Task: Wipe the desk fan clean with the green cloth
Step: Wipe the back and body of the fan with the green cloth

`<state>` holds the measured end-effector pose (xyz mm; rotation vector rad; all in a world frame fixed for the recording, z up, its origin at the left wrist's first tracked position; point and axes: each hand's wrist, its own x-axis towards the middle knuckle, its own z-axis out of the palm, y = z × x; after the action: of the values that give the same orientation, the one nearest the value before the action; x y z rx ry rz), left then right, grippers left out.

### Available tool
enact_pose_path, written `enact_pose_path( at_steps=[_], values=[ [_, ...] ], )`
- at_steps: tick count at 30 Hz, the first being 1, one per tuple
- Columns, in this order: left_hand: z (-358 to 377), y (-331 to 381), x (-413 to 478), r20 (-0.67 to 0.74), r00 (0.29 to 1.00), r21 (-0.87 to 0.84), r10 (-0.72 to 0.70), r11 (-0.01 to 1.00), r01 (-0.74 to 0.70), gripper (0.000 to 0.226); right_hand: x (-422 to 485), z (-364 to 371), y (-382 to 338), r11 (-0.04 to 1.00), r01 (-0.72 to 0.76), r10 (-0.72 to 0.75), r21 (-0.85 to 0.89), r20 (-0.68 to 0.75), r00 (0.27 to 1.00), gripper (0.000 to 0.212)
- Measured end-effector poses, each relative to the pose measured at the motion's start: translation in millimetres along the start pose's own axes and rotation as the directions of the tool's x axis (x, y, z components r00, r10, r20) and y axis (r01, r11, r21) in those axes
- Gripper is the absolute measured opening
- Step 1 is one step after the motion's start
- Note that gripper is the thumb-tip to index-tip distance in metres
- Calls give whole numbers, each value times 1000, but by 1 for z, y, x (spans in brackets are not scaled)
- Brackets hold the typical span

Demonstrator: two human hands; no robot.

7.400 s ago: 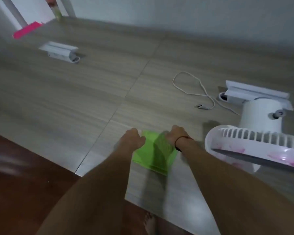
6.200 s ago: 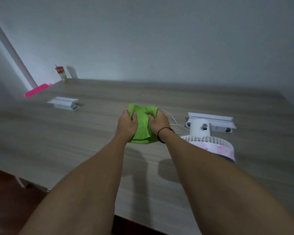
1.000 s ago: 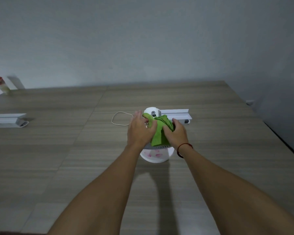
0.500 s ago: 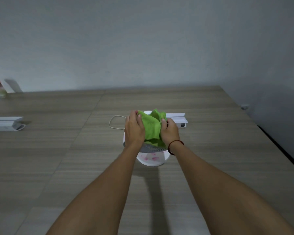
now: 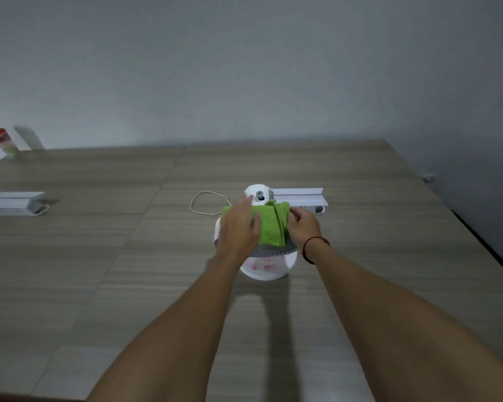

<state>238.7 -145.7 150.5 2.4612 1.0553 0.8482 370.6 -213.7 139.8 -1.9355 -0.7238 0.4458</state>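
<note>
The soft green cloth [image 5: 270,224] lies on the round white plastic fan [image 5: 266,266], which has pink spots and a grey grille.

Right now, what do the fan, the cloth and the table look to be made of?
Fan: probably plastic, smooth white shell with a moulded grey grille. Cloth: soft fabric, maybe microfibre; it folds and creases. Table: wood-look matte top, likely laminate, with streaky grain and panel seams.

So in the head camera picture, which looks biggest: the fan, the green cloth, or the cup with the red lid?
1. Desk fan
2. Green cloth, spread over the fan's top
3. Cup with the red lid: it sits far back on the table, so it may only look smallest.
</note>
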Motion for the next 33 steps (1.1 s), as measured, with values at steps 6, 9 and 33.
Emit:
enact_pose_path(
  at_steps=[6,9,33],
  values=[
    [18,-5,-8,118,993,145,11,989,-28,87,3,-1,15,1000,3,-4,5,47,999,34],
    [20,-8,-6,94,996,197,-2,980,-17,94,3,2,16,997,60,-57,-38,61,997,33],
    [32,-4,-2,65,986,110,154,981,-161,70,17,2,-2,939,23,6,-344,81,997,34]
  ],
)
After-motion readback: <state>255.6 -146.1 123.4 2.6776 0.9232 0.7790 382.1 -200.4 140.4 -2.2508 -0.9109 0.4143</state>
